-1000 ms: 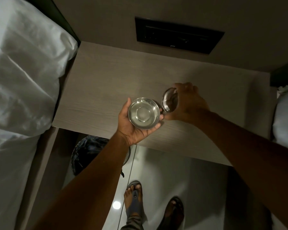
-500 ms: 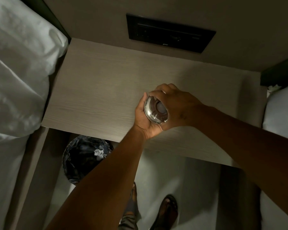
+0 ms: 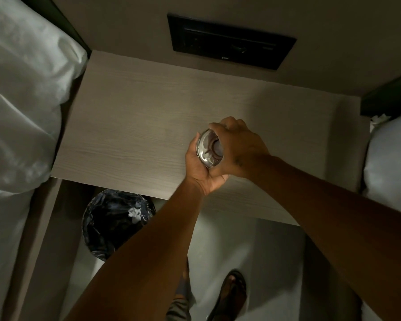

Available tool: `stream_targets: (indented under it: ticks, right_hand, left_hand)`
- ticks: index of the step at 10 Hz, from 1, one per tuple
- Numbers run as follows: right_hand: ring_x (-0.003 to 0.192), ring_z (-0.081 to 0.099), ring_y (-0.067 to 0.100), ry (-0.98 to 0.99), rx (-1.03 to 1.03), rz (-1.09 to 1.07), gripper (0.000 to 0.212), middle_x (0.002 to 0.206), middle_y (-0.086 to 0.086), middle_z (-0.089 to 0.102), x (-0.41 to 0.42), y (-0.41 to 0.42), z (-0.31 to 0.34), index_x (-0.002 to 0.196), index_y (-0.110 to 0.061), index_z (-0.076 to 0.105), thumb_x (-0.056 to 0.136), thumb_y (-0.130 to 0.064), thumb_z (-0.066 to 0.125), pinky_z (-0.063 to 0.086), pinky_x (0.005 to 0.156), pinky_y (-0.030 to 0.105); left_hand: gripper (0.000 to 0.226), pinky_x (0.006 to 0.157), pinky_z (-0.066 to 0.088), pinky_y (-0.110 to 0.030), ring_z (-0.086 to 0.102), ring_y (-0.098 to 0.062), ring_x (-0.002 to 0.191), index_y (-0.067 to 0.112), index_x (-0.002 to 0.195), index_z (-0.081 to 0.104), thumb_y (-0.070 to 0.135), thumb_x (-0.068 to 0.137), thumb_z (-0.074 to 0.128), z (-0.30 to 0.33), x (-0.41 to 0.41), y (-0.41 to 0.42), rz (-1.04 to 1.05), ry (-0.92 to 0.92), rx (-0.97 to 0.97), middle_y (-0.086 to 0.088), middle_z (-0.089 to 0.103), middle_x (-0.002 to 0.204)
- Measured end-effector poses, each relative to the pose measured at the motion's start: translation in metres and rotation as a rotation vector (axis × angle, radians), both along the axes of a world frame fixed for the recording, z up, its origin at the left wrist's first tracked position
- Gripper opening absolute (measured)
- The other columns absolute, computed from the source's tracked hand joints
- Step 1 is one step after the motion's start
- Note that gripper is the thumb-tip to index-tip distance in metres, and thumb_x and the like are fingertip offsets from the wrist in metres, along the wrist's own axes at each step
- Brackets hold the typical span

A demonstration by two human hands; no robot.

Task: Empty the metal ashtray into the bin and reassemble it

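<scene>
Metal ashtray [image 3: 209, 149]: round, shiny, held in the air above the near part of the bedside table [image 3: 134, 126], not touching its surface; the lid with its round central knob faces the camera, and whether it is fully seated on the bowl cannot be told, as the bowl is hidden behind it. Left hand [image 3: 200, 170]: cupped beneath and around the left side of the ashtray, thumb lying along its left rim, fingers closed under it in a firm hold. Right hand [image 3: 237, 144]: placed over the top and right side of the ashtray, fingers curled over its upper edge, closed on the lid. The two hands touch each other below the ashtray. Bedside table: pale wood-grain top, its surface around the hands bare, set between two beds. Bin [image 3: 118, 224]: round, lined with a black plastic bag, standing on the floor under the near left edge of the table, partly covered by the left forearm; a small crumpled white scrap [image 3: 134, 214] lies inside. White pillow and sheets [image 3: 21, 93]: on the left, pressed against the table's side. Second white pillow [image 3: 391, 156]: at the right edge. Dark wall panel [image 3: 230, 41]: rectangular, on the wall above the table; its controls are too dim to read. Sandalled foot [image 3: 232, 295]: on the pale floor below.
</scene>
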State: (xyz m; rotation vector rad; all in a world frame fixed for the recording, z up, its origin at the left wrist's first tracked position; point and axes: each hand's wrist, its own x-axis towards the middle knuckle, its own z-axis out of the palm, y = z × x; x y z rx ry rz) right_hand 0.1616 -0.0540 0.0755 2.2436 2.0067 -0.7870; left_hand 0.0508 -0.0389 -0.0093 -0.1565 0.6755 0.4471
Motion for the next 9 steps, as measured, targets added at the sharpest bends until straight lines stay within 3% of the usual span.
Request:
stream_targets:
  ticks: [1, 2, 3, 4, 5, 8, 9]
  right_hand:
    - [0.124, 0.042, 0.029, 0.037, -0.051, -0.039, 0.114, 0.138, 0.009, 0.041, 0.002, 0.004, -0.005, 0.146, -0.024, 0.029, 0.05, -0.042, 0.088, 0.05, 0.091, 0.044]
    - [0.121, 0.045, 0.03, 0.064, -0.071, -0.08, 0.114, 0.135, 0.011, 0.043, 0.008, 0.006, -0.011, 0.144, -0.025, 0.029, 0.049, -0.041, 0.09, 0.049, 0.088, 0.042]
    - [0.121, 0.044, 0.031, 0.063, -0.056, -0.19, 0.113, 0.134, 0.01, 0.044, 0.019, 0.002, -0.023, 0.141, -0.026, 0.033, 0.046, -0.044, 0.091, 0.048, 0.09, 0.043]
    - [0.122, 0.043, 0.03, 0.063, -0.033, -0.246, 0.112, 0.135, 0.009, 0.044, 0.021, -0.004, -0.034, 0.14, -0.027, 0.035, 0.044, -0.045, 0.091, 0.047, 0.094, 0.043]
    - [0.123, 0.041, 0.03, 0.07, 0.039, -0.268, 0.112, 0.136, 0.006, 0.044, 0.014, -0.009, -0.05, 0.141, -0.027, 0.037, 0.043, -0.047, 0.089, 0.044, 0.098, 0.043]
    - [0.133, 0.035, 0.031, 0.136, 0.063, -0.316, 0.121, 0.146, 0.005, 0.042, 0.016, -0.012, -0.05, 0.148, -0.023, 0.029, 0.048, -0.065, 0.083, 0.036, 0.108, 0.045]
    - [0.145, 0.022, 0.032, 0.169, 0.044, -0.355, 0.122, 0.159, 0.01, 0.027, 0.027, -0.02, -0.02, 0.152, -0.016, 0.019, 0.06, -0.075, 0.072, 0.025, 0.117, 0.047]
  left_hand:
    - [0.065, 0.121, 0.033, -0.043, 0.057, -0.029, 0.13, 0.007, 0.125, 0.071, 0.061, 0.093, 0.056, 0.0, 0.002, -0.001, -0.002, 0.04, -0.032, -0.016, 0.067, 0.133]
    - [0.059, 0.117, 0.038, -0.044, 0.059, -0.03, 0.129, 0.006, 0.123, 0.072, 0.055, 0.098, 0.05, 0.003, 0.004, 0.002, -0.01, 0.099, -0.028, -0.016, 0.069, 0.131]
    - [0.045, 0.099, 0.054, -0.041, 0.072, -0.026, 0.101, 0.005, 0.108, 0.074, 0.037, 0.106, 0.043, 0.009, 0.0, 0.008, -0.027, 0.334, 0.162, -0.013, 0.078, 0.103]
    - [0.028, 0.081, 0.062, -0.033, 0.075, -0.021, 0.088, 0.004, 0.103, 0.073, 0.022, 0.105, 0.051, 0.013, -0.009, 0.012, -0.005, 0.607, 0.322, -0.009, 0.079, 0.092]
    - [0.024, 0.093, 0.057, -0.032, 0.071, -0.025, 0.1, -0.004, 0.117, 0.07, 0.004, 0.101, 0.055, 0.003, -0.02, 0.018, 0.041, 0.896, 0.556, -0.017, 0.075, 0.11]
    - [0.027, 0.107, 0.052, -0.043, 0.069, -0.026, 0.115, 0.006, 0.121, 0.074, 0.01, 0.098, 0.062, -0.002, -0.022, 0.016, -0.178, 1.079, 0.921, -0.014, 0.075, 0.121]
    - [0.034, 0.114, 0.043, -0.035, 0.061, -0.03, 0.128, 0.006, 0.133, 0.066, 0.012, 0.101, 0.059, 0.024, -0.026, 0.023, -0.431, 1.095, 1.066, -0.016, 0.068, 0.137]
